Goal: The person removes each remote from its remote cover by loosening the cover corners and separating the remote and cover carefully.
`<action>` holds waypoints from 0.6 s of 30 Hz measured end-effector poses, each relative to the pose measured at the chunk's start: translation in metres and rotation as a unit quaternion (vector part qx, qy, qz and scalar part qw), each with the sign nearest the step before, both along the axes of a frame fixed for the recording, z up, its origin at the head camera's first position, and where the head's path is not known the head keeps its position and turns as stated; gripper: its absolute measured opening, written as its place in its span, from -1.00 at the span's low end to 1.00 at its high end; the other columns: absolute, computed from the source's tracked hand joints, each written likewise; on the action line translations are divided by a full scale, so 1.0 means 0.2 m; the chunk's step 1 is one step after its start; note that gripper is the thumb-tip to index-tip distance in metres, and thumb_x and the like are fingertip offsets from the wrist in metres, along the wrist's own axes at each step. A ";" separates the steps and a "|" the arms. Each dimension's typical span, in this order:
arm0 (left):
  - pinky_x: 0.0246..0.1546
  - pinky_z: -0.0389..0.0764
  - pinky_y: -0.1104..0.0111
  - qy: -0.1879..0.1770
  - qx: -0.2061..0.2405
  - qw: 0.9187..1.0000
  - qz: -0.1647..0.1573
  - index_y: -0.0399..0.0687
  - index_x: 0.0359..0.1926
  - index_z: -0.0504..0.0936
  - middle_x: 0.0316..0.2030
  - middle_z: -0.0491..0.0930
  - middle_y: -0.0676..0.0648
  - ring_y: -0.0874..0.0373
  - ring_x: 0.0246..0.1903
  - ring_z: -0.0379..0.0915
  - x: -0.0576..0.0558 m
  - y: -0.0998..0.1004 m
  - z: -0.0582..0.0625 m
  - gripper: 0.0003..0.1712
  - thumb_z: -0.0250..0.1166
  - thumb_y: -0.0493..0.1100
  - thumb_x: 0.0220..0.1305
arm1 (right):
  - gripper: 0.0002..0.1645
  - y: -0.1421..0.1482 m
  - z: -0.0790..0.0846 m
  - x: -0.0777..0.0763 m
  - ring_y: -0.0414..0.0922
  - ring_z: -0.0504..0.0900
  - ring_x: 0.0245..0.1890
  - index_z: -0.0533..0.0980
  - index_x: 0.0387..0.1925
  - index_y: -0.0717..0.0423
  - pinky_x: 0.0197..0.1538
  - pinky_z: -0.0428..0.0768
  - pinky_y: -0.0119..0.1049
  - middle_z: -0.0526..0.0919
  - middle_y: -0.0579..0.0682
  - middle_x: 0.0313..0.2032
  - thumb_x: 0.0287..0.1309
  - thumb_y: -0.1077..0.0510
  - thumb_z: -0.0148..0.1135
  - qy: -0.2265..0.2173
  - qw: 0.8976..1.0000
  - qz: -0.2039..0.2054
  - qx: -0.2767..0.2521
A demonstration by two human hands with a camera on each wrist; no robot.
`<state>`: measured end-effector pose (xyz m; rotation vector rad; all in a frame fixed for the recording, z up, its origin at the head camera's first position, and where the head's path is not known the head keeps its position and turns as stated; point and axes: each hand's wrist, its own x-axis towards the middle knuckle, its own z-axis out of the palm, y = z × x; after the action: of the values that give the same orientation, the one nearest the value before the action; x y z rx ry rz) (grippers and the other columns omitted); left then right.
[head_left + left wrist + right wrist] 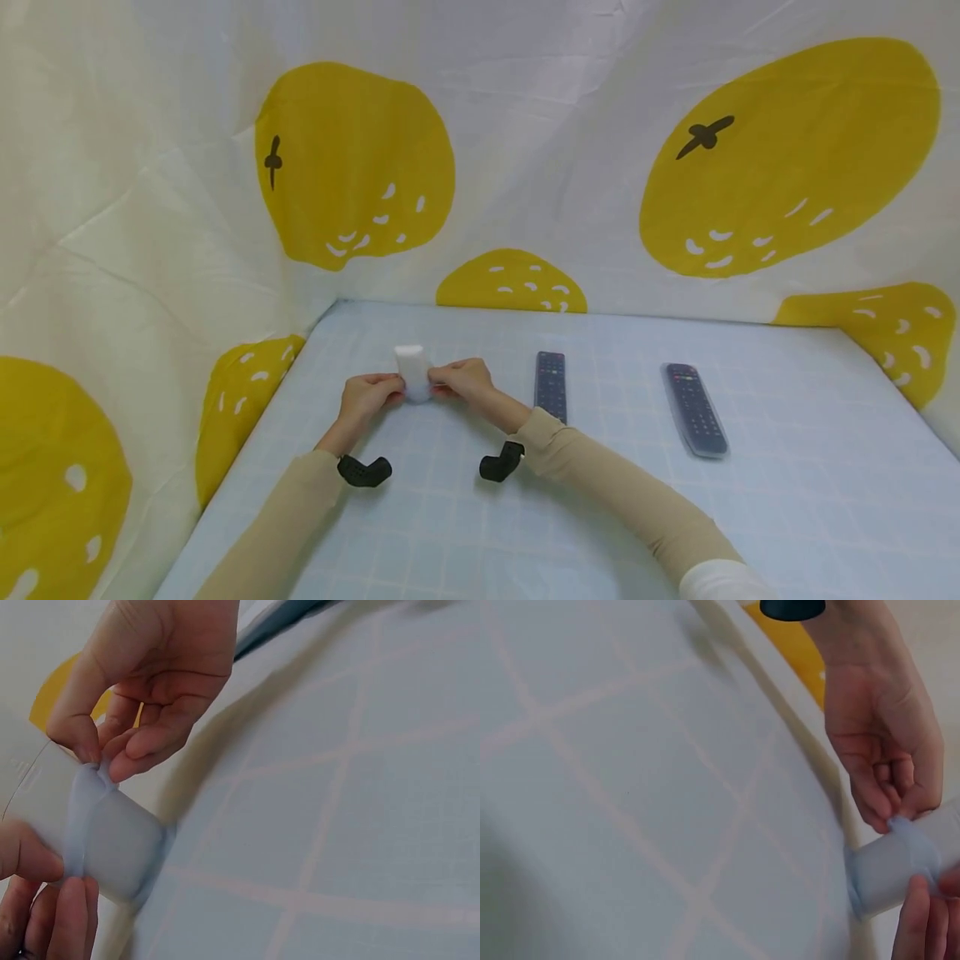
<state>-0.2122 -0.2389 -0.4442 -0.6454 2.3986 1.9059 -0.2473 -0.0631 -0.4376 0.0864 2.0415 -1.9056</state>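
Observation:
A white remote-like object stands upright between both hands on the left part of the table. A soft, pale bluish translucent sleeve wraps its lower part, with a folded edge across the middle. My left hand pinches this sleeve's edge on one side, thumb against fingers; it shows at the lower left of the left wrist view. On the opposite side my right hand pinches the edge too, seen from the palm side in the left wrist view. Any buttons on the white object are not visible.
A dark remote lies right of the hands, its near end by the right sleeve. Farther right is another dark remote in a clear cover. Black wrist devices hang under both wrists. A curtain with yellow fruit borders the table.

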 end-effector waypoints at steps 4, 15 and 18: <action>-0.39 0.58 0.56 -0.002 0.000 1.000 -0.003 -0.40 -0.10 0.66 -0.42 0.70 0.02 0.39 -0.51 0.57 0.00 0.00 0.00 -0.62 0.32 -0.26 0.04 | -0.73 0.00 0.00 -0.01 -0.32 0.63 -0.64 0.69 -0.38 0.33 -0.41 0.63 -0.49 0.67 -0.08 -0.63 -0.12 0.19 0.32 -0.009 1.000 0.000 0.009; -0.41 0.55 0.60 0.001 -0.033 0.999 -0.008 -0.35 -0.15 0.70 -0.45 0.71 0.05 0.44 -0.53 0.55 -0.01 0.00 -0.02 -0.64 0.33 -0.25 -0.01 | -0.73 0.00 -0.05 -0.03 -0.33 0.60 -0.67 0.66 -0.34 0.33 -0.45 0.62 -0.51 0.62 -0.11 -0.70 -0.09 0.20 0.29 -0.044 0.999 0.004 -0.010; -0.40 0.54 0.62 0.001 -0.041 0.999 -0.013 -0.34 -0.15 0.71 -0.45 0.72 0.04 0.45 -0.52 0.55 -0.01 0.00 -0.02 -0.64 0.34 -0.24 -0.01 | -0.73 0.00 -0.05 -0.04 -0.33 0.60 -0.69 0.66 -0.34 0.33 -0.48 0.61 -0.52 0.62 -0.10 -0.71 -0.10 0.21 0.27 -0.053 0.999 0.007 -0.012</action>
<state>-0.2132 -0.2391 -0.4491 -0.6137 2.4861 1.8078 -0.2548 -0.0640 -0.4468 0.1632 1.9442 -1.8767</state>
